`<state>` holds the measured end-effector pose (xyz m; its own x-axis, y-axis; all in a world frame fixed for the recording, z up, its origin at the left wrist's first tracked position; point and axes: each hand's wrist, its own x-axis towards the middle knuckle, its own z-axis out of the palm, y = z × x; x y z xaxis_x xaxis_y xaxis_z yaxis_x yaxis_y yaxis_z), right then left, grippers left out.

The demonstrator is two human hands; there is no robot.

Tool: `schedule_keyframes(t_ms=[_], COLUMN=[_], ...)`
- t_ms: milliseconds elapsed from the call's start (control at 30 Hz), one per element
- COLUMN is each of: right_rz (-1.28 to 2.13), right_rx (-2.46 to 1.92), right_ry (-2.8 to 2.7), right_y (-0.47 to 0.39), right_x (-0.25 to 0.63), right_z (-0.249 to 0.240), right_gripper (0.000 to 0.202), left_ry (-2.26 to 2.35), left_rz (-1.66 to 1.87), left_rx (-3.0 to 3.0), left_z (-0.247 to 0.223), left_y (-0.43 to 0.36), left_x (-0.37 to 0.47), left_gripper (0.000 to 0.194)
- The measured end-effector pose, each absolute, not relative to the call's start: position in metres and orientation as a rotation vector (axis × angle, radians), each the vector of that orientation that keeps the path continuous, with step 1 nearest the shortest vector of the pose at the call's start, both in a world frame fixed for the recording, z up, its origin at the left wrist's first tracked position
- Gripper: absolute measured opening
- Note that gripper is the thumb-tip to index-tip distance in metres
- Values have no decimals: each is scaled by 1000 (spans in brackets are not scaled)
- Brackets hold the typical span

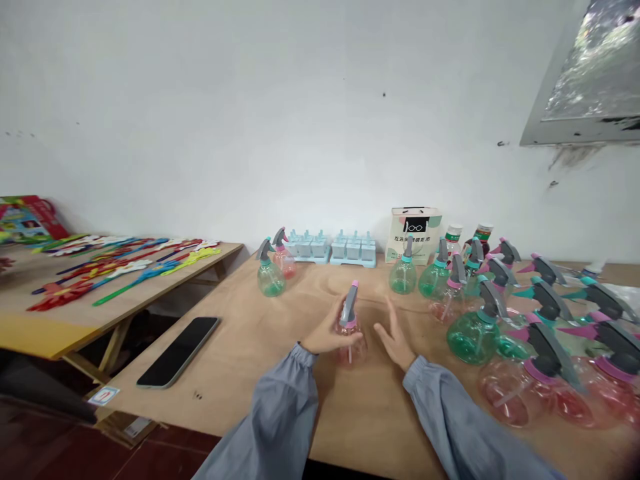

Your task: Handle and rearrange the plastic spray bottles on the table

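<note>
A clear pink spray bottle [352, 350] with a grey and pink trigger head stands upright near the middle of the table. My left hand [333, 331] wraps round its left side, thumb across the front just below the collar. On the bottle's right, my right hand [395, 335] is held apart from it, thumb and fingers spread, with nothing in it. Farther back on the left stand a green spray bottle [271, 279] and a pink spray bottle [284, 260] close together. Another green spray bottle [403, 275] stands behind my right hand.
Several green and pink spray bottles [473, 338] crowd the right side. Light-blue popsicle molds [353, 251] and a paper bag [414, 233] line the wall. A phone [179, 352] lies at the left. Colourful flower-shaped pieces [135, 267] cover a second table [60, 328].
</note>
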<state>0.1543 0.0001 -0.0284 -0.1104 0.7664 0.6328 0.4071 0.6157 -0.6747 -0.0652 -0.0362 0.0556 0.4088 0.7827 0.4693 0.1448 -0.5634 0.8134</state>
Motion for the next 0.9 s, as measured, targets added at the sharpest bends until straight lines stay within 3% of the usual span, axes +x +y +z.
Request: schedule_keyframes(t_ms=[200,467,767,900], right_rz=[-96,-17,70,122], right_rx=[-1146,-1322,-1152,-1120], right_ry=[-1414,-1359,-1469,-1537], right_y=[80,142,55,6], right_x=[179,200,186,188], right_z=[6,21,-7,-17], right_gripper=[81,97,86,83], left_ry=[761,616,382,418], left_rz=[1193,1135,1078,1091], left_rx=[1925,1681,1359,1312], left_z=[49,49,50,43], left_y=[-32,-32,-38,-36], left_x=[-77,-74,-62,-58], left_gripper=[68,67,69,81])
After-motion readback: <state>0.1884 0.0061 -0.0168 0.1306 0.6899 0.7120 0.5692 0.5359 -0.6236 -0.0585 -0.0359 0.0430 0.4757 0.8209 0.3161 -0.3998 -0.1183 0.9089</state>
